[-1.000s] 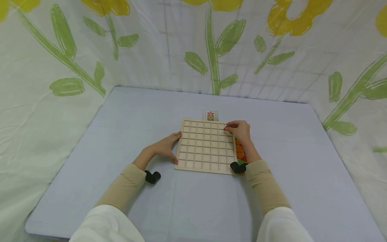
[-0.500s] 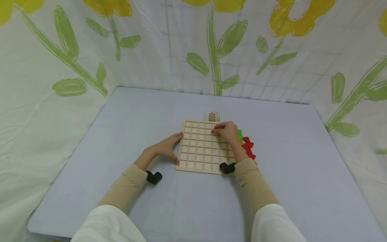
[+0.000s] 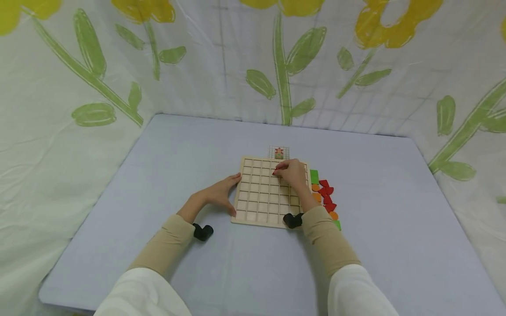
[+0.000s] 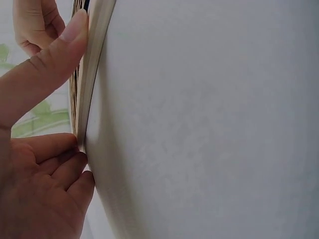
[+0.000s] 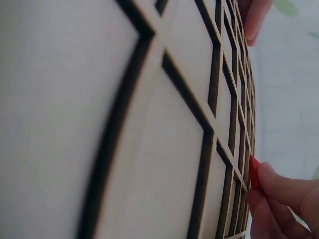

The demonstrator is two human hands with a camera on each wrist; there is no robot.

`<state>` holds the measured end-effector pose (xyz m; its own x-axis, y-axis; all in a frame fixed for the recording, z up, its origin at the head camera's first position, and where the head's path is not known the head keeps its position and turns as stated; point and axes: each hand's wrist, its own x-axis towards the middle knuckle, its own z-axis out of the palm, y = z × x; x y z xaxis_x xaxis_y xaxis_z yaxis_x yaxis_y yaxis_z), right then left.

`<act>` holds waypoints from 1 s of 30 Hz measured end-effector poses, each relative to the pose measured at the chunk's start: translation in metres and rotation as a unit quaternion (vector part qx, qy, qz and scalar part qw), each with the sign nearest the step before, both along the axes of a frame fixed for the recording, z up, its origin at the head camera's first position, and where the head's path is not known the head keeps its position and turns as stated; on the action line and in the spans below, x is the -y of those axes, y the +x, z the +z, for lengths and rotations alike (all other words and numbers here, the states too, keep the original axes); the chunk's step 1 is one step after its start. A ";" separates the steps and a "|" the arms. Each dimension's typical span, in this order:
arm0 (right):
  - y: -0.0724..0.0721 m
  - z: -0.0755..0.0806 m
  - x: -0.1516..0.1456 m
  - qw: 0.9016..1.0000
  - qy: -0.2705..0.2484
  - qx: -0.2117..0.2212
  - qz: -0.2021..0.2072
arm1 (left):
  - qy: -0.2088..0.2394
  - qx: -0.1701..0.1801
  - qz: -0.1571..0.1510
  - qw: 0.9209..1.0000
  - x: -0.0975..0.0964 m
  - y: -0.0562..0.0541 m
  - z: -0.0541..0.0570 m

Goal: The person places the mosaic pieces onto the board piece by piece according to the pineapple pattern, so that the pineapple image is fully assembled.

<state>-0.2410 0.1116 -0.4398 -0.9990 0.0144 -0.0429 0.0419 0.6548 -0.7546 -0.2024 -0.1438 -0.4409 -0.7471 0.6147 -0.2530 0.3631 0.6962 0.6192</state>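
A square wooden grid board (image 3: 254, 202) lies on the table in the head view. My left hand (image 3: 219, 192) rests along its left edge, thumb near the front corner and fingers further back. In the left wrist view, the thumb (image 4: 75, 37) and fingertips touch the board's rim (image 4: 94, 59). My right hand (image 3: 293, 175) pinches a small red tile (image 5: 254, 173) between thumb and fingers, right at the grid in an upper middle cell. The tile's full shape is hidden by the fingers. The grid cells in view hold no pieces.
Beside the board's right edge lie several red pieces (image 3: 327, 199), orange pieces (image 3: 316, 197) and green pieces (image 3: 314, 176). A small card with a printed flower pattern (image 3: 279, 152) sits behind the board. A flower-printed curtain (image 3: 197, 66) hangs past the table's (image 3: 189, 145) far edge.
My right hand has moved left from the board's right side to an upper middle cell, carrying the red tile. The loose pieces at the right have come into view. My left hand stays put.
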 end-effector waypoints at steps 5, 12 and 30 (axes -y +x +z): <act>0.000 0.000 0.002 1.000 0.001 0.006 0.006 | -0.001 -0.002 0.001 1.000 -0.001 0.001 0.001; 0.000 -0.001 0.003 1.000 0.013 0.010 0.019 | 0.008 0.002 0.000 1.000 -0.001 0.002 0.003; -0.001 -0.005 0.004 0.997 0.068 0.011 0.021 | 0.006 0.010 0.002 1.000 0.000 0.001 0.002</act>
<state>-0.2418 0.1073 -0.4451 -0.9977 -0.0208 -0.0646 0.0269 0.7532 -0.6573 -0.2014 -0.1441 -0.4386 -0.7452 0.6139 -0.2606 0.3475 0.6909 0.6339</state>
